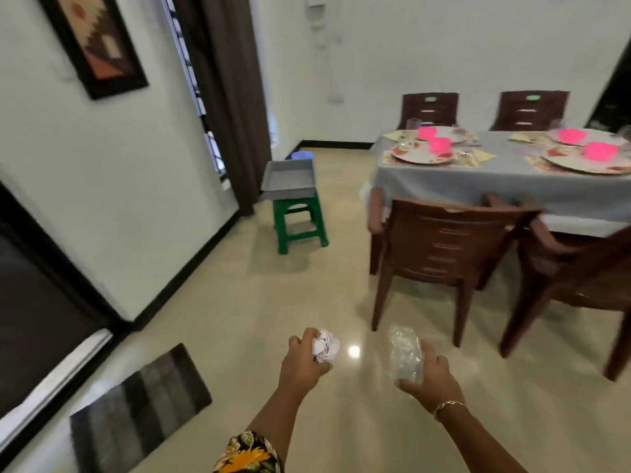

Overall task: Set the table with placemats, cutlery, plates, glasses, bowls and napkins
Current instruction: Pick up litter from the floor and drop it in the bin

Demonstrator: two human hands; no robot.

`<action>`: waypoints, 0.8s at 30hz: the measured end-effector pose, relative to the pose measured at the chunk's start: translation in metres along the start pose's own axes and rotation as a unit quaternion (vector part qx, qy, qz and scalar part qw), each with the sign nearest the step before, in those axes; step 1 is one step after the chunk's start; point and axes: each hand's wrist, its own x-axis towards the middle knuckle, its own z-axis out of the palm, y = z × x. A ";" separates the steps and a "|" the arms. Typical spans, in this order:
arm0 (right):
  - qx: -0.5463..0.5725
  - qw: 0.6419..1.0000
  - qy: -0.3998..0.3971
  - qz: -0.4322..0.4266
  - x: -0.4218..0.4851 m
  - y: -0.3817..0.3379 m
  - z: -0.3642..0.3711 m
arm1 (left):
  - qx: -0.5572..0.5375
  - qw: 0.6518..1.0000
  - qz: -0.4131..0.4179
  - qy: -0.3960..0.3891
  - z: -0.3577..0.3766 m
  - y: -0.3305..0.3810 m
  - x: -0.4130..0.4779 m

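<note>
Left hand grips crumpled paper; right hand grips clear plastic.

Ahead of you a green stool carries a grey tray, with something bluish behind it, too blurred to name. A framed picture hangs on your left wall, a dark curtain hangs beside the stool, and a striped doormat lies on the floor.

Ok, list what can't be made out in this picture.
Far glass: head view, too small and blurred to tell full or empty.
Nearest right plate: head view, cut off by the right edge.
White crumpled wad: partly covered by fingers of the left hand.
Blue object: mostly hidden behind the grey tray.
Clear crumpled item in the right hand: blurred, unidentifiable.
</note>
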 end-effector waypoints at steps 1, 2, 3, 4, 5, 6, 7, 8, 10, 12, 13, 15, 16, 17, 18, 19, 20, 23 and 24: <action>-0.002 1.000 -0.006 -0.010 0.010 -0.024 0.015 | -0.006 1.000 -0.007 0.015 -0.022 -0.016 0.011; -0.005 1.000 -0.011 -0.020 0.020 -0.047 0.029 | -0.008 0.999 -0.013 0.028 -0.042 -0.031 0.021; -0.010 0.999 -0.015 -0.031 0.030 -0.069 0.041 | -0.008 0.999 -0.019 0.037 -0.062 -0.045 0.030; -0.012 0.999 -0.016 -0.042 0.040 -0.092 0.052 | -0.009 0.999 -0.026 0.047 -0.080 -0.058 0.040; -0.011 0.999 -0.015 -0.050 0.049 -0.114 0.061 | -0.011 0.998 -0.033 0.055 -0.096 -0.071 0.050; -0.006 0.998 -0.013 -0.058 0.058 -0.133 0.071 | -0.012 0.997 -0.038 0.061 -0.109 -0.081 0.059; -0.002 0.998 -0.010 -0.065 0.067 -0.150 0.078 | -0.015 0.997 -0.043 0.066 -0.121 -0.089 0.070; -0.003 0.997 -0.010 -0.071 0.076 -0.166 0.085 | -0.019 0.996 -0.046 0.068 -0.131 -0.095 0.080; -0.008 0.997 -0.010 -0.077 0.096 -0.190 0.095 | -0.025 0.996 -0.046 0.068 -0.146 -0.104 0.103; 0.000 0.997 -0.004 -0.072 0.121 -0.209 0.101 | -0.029 0.996 -0.043 0.068 -0.157 -0.110 0.131; 0.008 0.997 0.000 -0.070 0.134 -0.217 0.104 | -0.030 0.996 -0.041 0.070 -0.161 -0.113 0.146; 0.022 0.997 0.005 -0.072 0.165 -0.231 0.107 | -0.036 0.996 -0.042 0.071 -0.167 -0.115 0.180; 0.027 0.997 0.006 -0.074 0.184 -0.236 0.109 | -0.041 0.996 -0.042 0.068 -0.170 -0.116 0.198; 0.032 0.997 0.009 -0.076 0.203 -0.242 0.110 | -0.043 0.996 -0.040 0.065 -0.172 -0.115 0.217; 0.037 0.996 0.010 -0.077 0.226 -0.247 0.112 | -0.045 0.996 -0.036 0.063 -0.175 -0.114 0.237; 0.041 0.996 0.011 -0.077 0.248 -0.254 0.112 | -0.046 0.997 -0.033 0.060 -0.179 -0.112 0.258; 0.045 0.996 0.014 -0.082 0.272 -0.262 0.110 | -0.046 0.997 -0.028 0.058 -0.183 -0.109 0.281; 0.046 0.994 0.022 -0.092 0.339 -0.292 0.098 | -0.034 0.998 -0.023 0.051 -0.198 -0.093 0.350; 0.044 0.995 0.024 -0.091 0.361 -0.304 0.091 | -0.032 0.998 -0.022 0.051 -0.204 -0.085 0.375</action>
